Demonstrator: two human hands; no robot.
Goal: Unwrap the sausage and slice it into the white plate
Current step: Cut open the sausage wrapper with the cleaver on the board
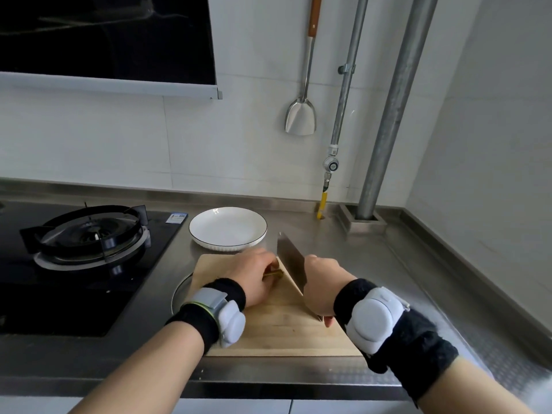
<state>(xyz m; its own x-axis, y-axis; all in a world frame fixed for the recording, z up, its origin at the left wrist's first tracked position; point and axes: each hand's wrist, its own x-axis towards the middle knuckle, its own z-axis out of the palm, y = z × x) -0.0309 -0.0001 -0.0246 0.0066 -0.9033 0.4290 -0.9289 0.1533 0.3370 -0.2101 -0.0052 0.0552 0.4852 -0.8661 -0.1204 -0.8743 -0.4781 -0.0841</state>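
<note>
Wooden cutting board (pixel 283 333) at the desk's front edge carries the sausage (pixel 273 274), pinched by the left hand (pixel 257 279); the right hand (pixel 321 282) grips the cleaver (pixel 291 261) against it. Likely slicing: next, press down cleanly; the white plate (pixel 209 243) sits behind.

To my left a black gas stove (pixel 89 294) is set into the steel counter (pixel 403 264), with a blue sticker (pixel 176 218) at its far corner. A hood (pixel 104 40) hangs above it. Ahead, a spatula (pixel 301 116) hangs on the wall beside two pipes (pixel 394 109), and the thinner pipe carries a gas valve (pixel 331 165).
</note>
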